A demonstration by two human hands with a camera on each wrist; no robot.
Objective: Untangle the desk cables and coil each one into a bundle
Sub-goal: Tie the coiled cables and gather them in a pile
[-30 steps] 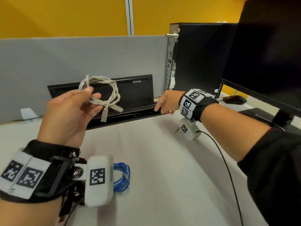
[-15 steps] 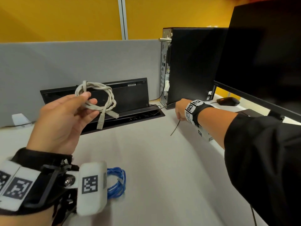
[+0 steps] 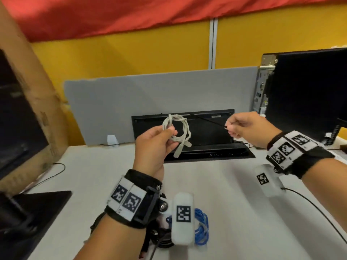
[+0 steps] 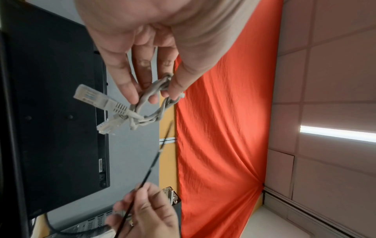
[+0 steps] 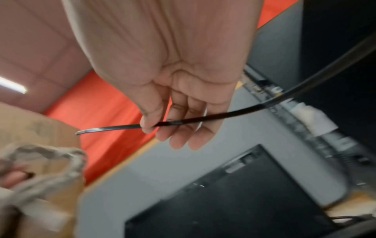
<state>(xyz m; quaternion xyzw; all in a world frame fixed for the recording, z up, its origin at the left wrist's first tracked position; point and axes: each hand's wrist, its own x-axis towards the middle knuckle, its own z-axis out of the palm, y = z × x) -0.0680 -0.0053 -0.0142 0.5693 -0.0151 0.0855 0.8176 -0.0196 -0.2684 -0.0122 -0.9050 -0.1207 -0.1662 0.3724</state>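
My left hand [image 3: 170, 133] holds up a coiled grey network cable [image 3: 183, 126] above the desk, pinching the twisted loop [image 4: 154, 96] between thumb and fingers; its two clear plugs [image 4: 91, 96] dangle below. My right hand [image 3: 230, 127] is raised to the right of it and pinches a thin black strip, like a cable tie [image 5: 122, 127], between thumb and fingers. The strip's free end [image 3: 206, 120] points toward the grey coil. A coiled blue cable [image 3: 201, 228] lies on the desk, partly hidden behind my left wrist camera.
An open black cable tray [image 3: 206, 152] is set into the white desk [image 3: 225, 212] below a grey divider [image 3: 131, 102]. A black computer tower [image 3: 304, 91] stands at the right. A cardboard box [image 3: 33, 109] and a monitor stand [image 3: 28, 212] are at the left.
My right hand has come up from the desk beside the tower with the black strip and moved toward the grey coil. The head view has swung left. My left hand keeps holding the coil.
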